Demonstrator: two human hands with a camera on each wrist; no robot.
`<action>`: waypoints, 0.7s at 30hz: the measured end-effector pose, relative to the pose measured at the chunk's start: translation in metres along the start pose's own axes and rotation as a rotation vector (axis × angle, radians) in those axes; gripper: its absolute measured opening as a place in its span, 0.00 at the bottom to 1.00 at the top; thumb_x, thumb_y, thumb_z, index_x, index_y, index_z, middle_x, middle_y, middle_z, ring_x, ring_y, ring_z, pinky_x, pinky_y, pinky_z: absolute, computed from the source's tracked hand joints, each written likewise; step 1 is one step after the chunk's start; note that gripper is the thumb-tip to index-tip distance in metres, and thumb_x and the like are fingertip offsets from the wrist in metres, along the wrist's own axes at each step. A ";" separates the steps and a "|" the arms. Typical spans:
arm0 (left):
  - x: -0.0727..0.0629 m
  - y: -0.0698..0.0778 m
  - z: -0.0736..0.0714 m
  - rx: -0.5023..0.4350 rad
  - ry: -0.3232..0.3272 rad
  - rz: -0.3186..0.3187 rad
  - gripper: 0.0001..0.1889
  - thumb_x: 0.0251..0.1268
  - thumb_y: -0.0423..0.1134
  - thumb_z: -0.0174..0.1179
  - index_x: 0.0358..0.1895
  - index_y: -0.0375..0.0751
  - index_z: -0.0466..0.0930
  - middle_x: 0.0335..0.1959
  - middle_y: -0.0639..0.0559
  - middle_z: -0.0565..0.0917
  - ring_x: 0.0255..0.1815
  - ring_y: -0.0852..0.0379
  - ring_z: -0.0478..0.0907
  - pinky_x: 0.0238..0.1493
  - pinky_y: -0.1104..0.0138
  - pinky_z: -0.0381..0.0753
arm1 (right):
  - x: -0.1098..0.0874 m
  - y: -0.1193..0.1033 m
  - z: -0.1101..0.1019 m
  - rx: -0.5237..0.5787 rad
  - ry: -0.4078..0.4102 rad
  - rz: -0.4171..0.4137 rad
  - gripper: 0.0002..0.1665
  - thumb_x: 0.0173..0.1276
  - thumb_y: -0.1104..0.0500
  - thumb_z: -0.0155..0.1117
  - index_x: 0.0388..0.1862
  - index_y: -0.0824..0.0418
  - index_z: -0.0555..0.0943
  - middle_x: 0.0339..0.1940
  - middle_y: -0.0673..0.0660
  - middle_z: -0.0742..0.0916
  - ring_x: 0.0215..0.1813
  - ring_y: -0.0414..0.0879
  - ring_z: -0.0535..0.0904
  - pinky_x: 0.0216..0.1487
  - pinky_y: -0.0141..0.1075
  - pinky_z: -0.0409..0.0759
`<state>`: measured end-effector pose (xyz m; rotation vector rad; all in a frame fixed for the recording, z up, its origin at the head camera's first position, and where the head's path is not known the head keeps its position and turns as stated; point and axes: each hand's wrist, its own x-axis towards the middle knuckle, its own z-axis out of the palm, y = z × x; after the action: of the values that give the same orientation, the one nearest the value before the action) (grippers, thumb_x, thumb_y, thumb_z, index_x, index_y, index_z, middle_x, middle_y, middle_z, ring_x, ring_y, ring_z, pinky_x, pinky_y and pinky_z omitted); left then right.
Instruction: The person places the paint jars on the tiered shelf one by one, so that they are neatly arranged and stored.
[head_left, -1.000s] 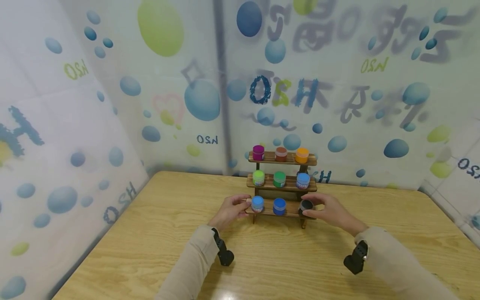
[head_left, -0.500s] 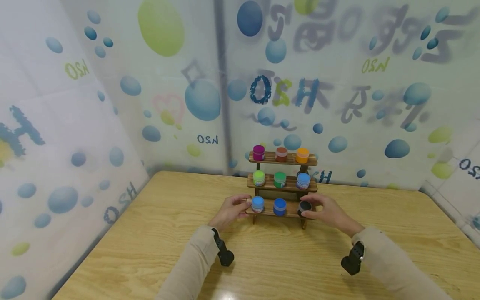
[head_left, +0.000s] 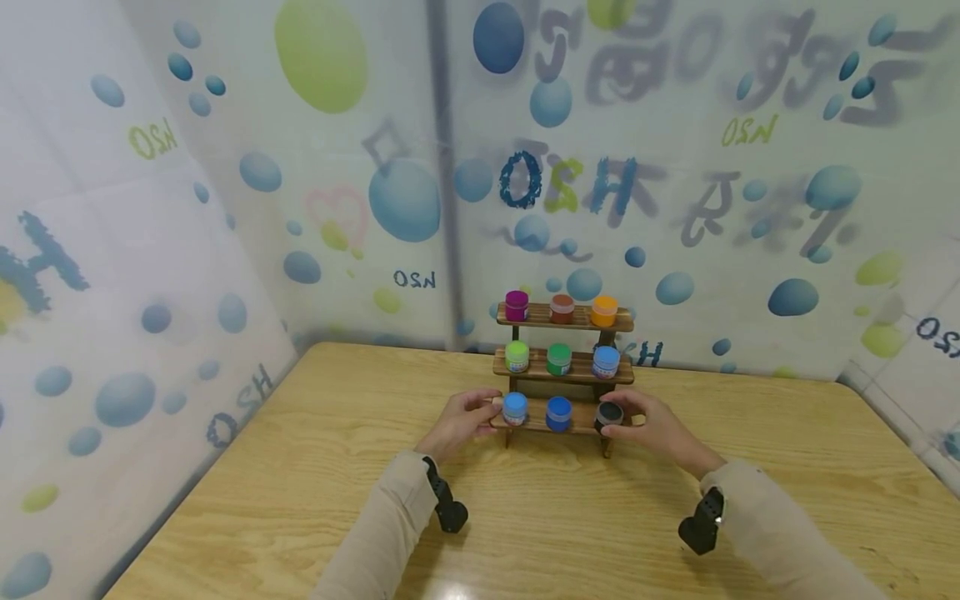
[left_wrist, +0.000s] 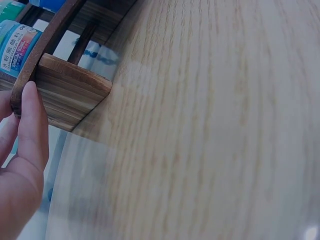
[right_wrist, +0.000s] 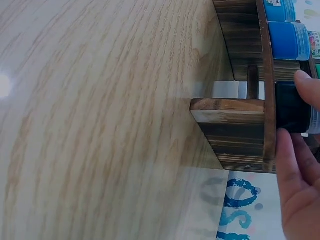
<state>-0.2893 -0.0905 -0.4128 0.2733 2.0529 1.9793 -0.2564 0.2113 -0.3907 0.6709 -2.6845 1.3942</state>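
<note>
A dark wooden three-tier stand holds small paint jars on every tier. My left hand grips the left end of its lowest shelf; in the left wrist view the fingers lie against the shelf's dark edge. At the opposite end of that shelf, my right hand holds a black-filled paint jar between thumb and fingers. The right wrist view has this black jar on its side of the shelf board. A light blue jar and a dark blue jar share the tier.
Lime, green and blue jars stand on the middle tier. Purple, brown and orange ones are on top. Behind the wooden table hangs a patterned wall sheet.
My right hand has shifted slightly left with the black jar, which sits a little further in from the shelf's right end. The left hand has stayed put.
</note>
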 end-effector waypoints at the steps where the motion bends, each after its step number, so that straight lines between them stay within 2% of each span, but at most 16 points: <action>1: -0.002 0.003 0.001 0.000 -0.004 0.002 0.21 0.64 0.33 0.51 0.59 0.28 0.65 0.39 0.46 0.75 0.27 0.62 0.74 0.40 0.61 0.79 | 0.000 0.001 0.000 0.004 0.002 0.005 0.26 0.55 0.60 0.66 0.50 0.70 0.73 0.43 0.60 0.78 0.42 0.51 0.75 0.42 0.44 0.75; 3: -0.007 0.009 0.003 0.001 -0.006 -0.002 0.20 0.65 0.32 0.50 0.59 0.27 0.64 0.38 0.46 0.74 0.28 0.62 0.75 0.41 0.60 0.79 | -0.001 0.002 0.001 0.008 0.007 0.009 0.25 0.55 0.60 0.66 0.50 0.70 0.73 0.42 0.60 0.79 0.42 0.51 0.75 0.41 0.43 0.76; 10: -0.009 0.013 0.004 -0.005 -0.008 -0.019 0.21 0.65 0.33 0.50 0.59 0.28 0.64 0.37 0.47 0.74 0.29 0.62 0.74 0.43 0.60 0.78 | -0.001 0.005 0.003 0.028 0.021 0.039 0.25 0.54 0.59 0.67 0.50 0.67 0.74 0.40 0.58 0.79 0.40 0.49 0.75 0.38 0.36 0.76; 21: -0.009 0.012 0.004 -0.011 -0.014 -0.006 0.21 0.65 0.33 0.49 0.59 0.27 0.63 0.37 0.48 0.73 0.30 0.62 0.73 0.43 0.59 0.78 | -0.003 0.005 0.005 0.046 0.045 0.022 0.24 0.54 0.61 0.67 0.49 0.69 0.74 0.40 0.61 0.80 0.39 0.50 0.75 0.37 0.36 0.76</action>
<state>-0.2807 -0.0892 -0.4009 0.2777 2.0312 1.9794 -0.2550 0.2108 -0.3984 0.6075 -2.6412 1.4628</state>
